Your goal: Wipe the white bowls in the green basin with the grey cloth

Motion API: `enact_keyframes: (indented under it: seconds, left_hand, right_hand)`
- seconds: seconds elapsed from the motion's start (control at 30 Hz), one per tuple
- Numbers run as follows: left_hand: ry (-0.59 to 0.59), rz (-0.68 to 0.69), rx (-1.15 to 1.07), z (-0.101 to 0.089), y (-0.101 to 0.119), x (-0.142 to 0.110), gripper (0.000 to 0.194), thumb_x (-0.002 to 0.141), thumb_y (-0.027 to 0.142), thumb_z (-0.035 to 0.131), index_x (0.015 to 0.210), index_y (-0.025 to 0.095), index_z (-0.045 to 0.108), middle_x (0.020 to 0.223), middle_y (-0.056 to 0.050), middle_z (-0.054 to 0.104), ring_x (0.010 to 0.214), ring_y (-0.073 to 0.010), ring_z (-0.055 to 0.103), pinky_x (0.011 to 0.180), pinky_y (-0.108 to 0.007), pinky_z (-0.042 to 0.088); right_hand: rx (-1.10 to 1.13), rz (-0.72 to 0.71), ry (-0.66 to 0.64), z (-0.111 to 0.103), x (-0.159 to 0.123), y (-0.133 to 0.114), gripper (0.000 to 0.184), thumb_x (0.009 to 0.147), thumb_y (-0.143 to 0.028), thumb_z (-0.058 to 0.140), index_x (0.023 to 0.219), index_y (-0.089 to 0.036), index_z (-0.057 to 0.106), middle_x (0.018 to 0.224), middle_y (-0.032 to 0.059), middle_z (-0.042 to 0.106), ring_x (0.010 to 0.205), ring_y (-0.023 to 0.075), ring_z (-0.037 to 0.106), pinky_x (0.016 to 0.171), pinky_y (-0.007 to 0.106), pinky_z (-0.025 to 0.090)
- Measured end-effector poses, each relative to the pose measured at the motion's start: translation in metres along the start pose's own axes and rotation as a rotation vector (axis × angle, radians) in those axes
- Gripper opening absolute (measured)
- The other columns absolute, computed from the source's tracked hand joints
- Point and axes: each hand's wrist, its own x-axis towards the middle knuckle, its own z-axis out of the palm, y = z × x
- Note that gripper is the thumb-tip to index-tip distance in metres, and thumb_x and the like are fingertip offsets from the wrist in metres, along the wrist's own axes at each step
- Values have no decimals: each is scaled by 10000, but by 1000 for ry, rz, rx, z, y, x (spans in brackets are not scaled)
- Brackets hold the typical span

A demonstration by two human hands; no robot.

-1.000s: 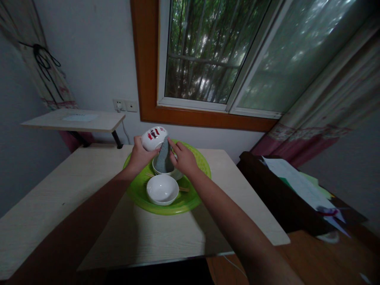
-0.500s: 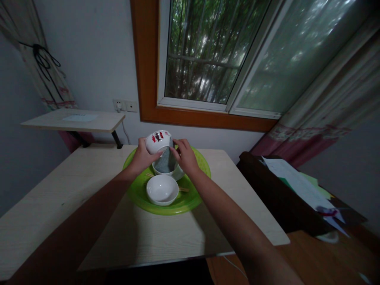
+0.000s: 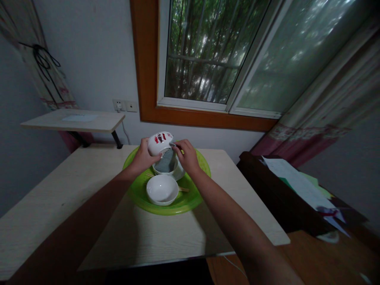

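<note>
My left hand (image 3: 144, 156) grips a white bowl (image 3: 157, 143) with red and dark fish printed on its outside, tilted on its side above a green basin (image 3: 139, 198). A grey cloth (image 3: 166, 161) hangs from the tilted bowl's rim. Pinched in my right hand (image 3: 187, 155) is the cloth's upper edge, at the bowl's right side. Below the cloth, partly hidden, sits another white bowl (image 3: 162, 173). A white bowl (image 3: 162, 190) stands upright at the basin's front. Wooden chopsticks (image 3: 183, 189) stick out beside it.
The basin stands on a pale wooden table (image 3: 237, 198). A small raised shelf (image 3: 74, 120) with a paper sheet is at the back left. Right of the table, papers (image 3: 297, 182) lie on a dark piece of furniture. A window (image 3: 204, 51) is behind.
The printed bowl has shifted right and slightly down in my left hand. My right hand has moved from the cloth's outer face to pinching it at the bowl's rim.
</note>
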Motion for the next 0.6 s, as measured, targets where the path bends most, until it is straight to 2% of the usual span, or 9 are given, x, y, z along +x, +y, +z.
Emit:
enact_keyframes:
  seconds: [0.13,0.27,0.37,0.6]
  left_hand:
    - [-13,8,19,1,0,-1,692,696,355,789,1252,261,389,1264,-106,619,1090,-236,659,825,-334,563]
    - [-22,19,17,1,0,-1,690,694,364,790,1248,265,390,1266,-101,614,1094,-234,652,816,-327,560]
    - [-24,37,25,1,0,-1,675,700,379,789,1238,264,398,1252,-100,620,1102,-240,649,830,-331,553]
    - [-35,33,55,2,-5,0,667,698,354,788,1251,269,424,1245,-88,636,1139,-256,650,909,-354,535]
  right_hand:
    - [55,95,77,2,-1,2,211,977,-356,638,1144,-227,645,971,56,676,863,202,650,796,348,562]
    - [-3,-12,73,-2,0,-1,116,994,-303,604,1002,-223,688,981,65,662,913,207,639,829,356,556]
    - [-57,-96,63,-4,1,-5,138,1003,-281,597,1028,-234,724,1021,79,655,969,211,636,872,362,551]
    - [-120,-206,-176,2,-6,-8,214,1000,-255,590,1146,-252,747,1064,80,687,986,214,641,863,354,552]
